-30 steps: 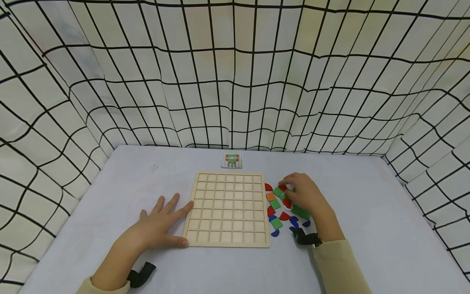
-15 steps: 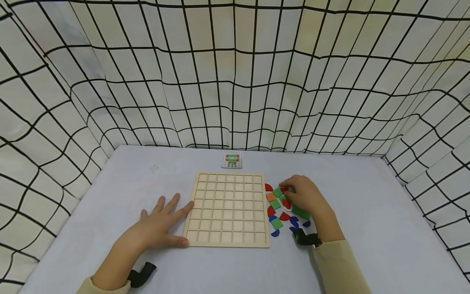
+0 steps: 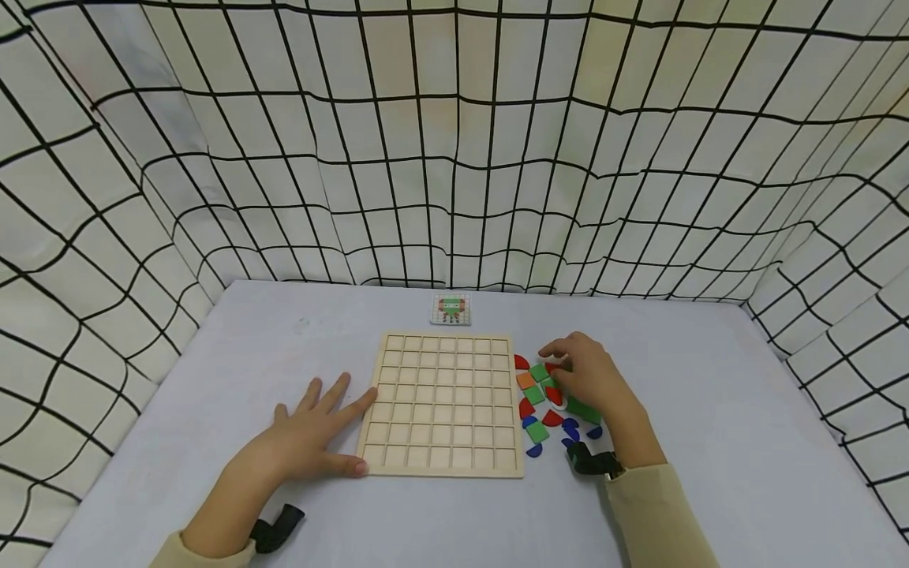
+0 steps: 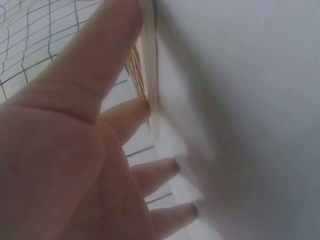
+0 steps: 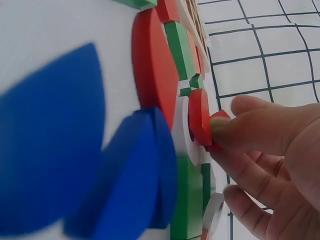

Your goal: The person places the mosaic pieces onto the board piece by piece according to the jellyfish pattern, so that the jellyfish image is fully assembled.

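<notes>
A pale wooden board (image 3: 447,406) with a grid of square recesses lies flat on the table. My left hand (image 3: 305,442) is spread at its left side, with thumb and index finger touching the board's edge; in the left wrist view the other fingertips (image 4: 187,210) meet the table. To the right of the board, my right hand (image 3: 585,371) is over a scatter of coloured pieces. Its curled fingers and thumb pinch a small red piece (image 5: 219,116), mostly covered by the thumb. Just beside it are another red piece (image 5: 199,117) and a white piece (image 5: 184,130).
A small pattern card (image 3: 450,309) with a green and red figure lies beyond the board. Green squares (image 3: 537,431), an orange square (image 3: 525,381), red quarter-rounds (image 3: 552,418) and blue half-rounds (image 3: 534,450) lie along the board's right edge. Black-gridded white netting (image 3: 454,158) encloses the table.
The right hand's fingers have shifted slightly around the small red piece. My left hand keeps its place at the board, and the whole view drifts a little.
</notes>
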### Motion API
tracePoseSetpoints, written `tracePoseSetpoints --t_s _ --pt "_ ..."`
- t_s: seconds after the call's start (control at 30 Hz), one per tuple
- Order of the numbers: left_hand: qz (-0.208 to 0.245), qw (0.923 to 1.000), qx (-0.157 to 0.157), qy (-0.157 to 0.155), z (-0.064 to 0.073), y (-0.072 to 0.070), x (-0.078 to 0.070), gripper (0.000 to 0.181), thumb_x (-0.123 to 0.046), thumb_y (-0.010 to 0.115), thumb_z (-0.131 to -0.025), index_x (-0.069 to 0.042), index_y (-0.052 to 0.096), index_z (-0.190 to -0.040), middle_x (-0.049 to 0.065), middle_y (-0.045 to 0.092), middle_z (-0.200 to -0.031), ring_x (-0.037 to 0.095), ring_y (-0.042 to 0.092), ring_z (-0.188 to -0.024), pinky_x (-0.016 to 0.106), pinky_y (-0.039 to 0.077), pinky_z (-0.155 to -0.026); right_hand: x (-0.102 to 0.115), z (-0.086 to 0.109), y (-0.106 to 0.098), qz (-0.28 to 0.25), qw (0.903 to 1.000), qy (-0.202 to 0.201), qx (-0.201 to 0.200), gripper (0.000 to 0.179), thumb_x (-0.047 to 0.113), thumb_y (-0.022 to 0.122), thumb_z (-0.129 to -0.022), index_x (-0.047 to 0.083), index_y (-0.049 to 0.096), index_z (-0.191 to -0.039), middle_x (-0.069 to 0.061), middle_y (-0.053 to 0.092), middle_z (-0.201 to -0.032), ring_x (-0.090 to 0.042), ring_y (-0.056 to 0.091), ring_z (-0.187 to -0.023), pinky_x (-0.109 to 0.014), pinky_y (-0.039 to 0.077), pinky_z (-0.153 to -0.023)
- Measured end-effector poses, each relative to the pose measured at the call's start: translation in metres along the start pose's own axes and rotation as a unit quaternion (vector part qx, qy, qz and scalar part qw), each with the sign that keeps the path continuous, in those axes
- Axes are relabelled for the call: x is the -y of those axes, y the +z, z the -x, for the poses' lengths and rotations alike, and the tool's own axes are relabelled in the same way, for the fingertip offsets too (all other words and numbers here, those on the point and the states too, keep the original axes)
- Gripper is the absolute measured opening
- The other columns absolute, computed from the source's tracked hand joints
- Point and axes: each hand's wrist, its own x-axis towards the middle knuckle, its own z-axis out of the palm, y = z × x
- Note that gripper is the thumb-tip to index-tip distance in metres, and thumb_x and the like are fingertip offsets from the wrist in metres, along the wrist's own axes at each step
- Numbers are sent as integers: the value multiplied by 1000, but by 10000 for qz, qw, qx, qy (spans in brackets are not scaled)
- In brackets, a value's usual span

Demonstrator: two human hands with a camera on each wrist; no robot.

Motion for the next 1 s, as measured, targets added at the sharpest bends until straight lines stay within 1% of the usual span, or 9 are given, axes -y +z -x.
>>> tracePoseSetpoints --t_s 0.1,0.2,0.37,0.53,0.63,0.7,0.8,0.93,1.0 --pt "-11 10000 30 -29 -1 0 0 106 -74 70 -68 -30 33 -157 23 17 -164 61 11 -144 88 15 -95 0 1 0 -211 9996 172 -84 32 12 71 -91 16 70 -123 -7 66 -113 -26 65 -102 -44 57 -88" --pt "-19 10000 40 -29 -1 -1 0 106 -74 70 -68 -30 32 -157 23 16 -164 61 11 -144 88 14 -95 2 1 -1 -322 9987 344 -208 32 17 72 -91 16 69 -124 -5 69 -106 -24 65 -97 -42 57 -86" --pt "-54 10000 3 22 0 -1 -1 107 -74 69 -68 -30 32 -157 24 17 -163 63 12 -143 88 15 -93 5 1 -1 -484 9967 438 -472 23 23 72 -93 15 71 -114 -2 68 -94 -21 62 -88 -38 56 -82" --pt "-35 10000 43 13 1 0 -1 106 -73 69 -69 -30 32 -157 24 16 -164 62 11 -143 88 14 -93 7 0 -1 -888 9927 510 -629 17 29 70 -94 15 66 -103 -2 71 -96 -21 64 -91 -38 55 -83" --pt "-25 10000 38 27 1 0 0 106 -73 70 -69 -30 31 -157 25 16 -164 63 11 -143 89 14 -93 9 0 -2 -1185 9885 638 -685 19 31 68 -95 15 61 -100 -2 71 -97 -20 65 -90 -36 54 -79" --pt "-7 10000 44 32 1 0 0 106 -72 70 -69 -29 32 -157 25 16 -163 63 11 -143 89 14 -93 10 0 -3 -1374 9859 675 -676 19 31 66 -95 14 58 -100 -3 71 -95 -20 64 -86 -33 53 -75" --pt "2 10000 50 24 1 0 1 105 -72 70 -69 -29 32 -157 25 16 -164 63 11 -143 89 14 -93 12 1 -5 -1567 9839 542 -663 20 31 67 -96 13 57 -98 -3 71 -89 -20 65 -79 -32 52 -70" --pt "10 10000 58 14 1 0 1 105 -72 70 -70 -29 32 -157 25 16 -164 63 10 -143 89 14 -93 15 2 -6 -1529 9854 245 -712 21 33 73 -92 15 61 -92 -1 69 -84 -21 61 -75 -33 51 -69" --pt "3 10000 52 8 1 1 1 105 -72 70 -69 -29 32 -157 25 16 -164 62 10 -143 89 14 -94 16 2 -5 -1485 9862 167 -712 21 33 75 -90 16 64 -91 0 67 -83 -21 58 -75 -33 50 -68"
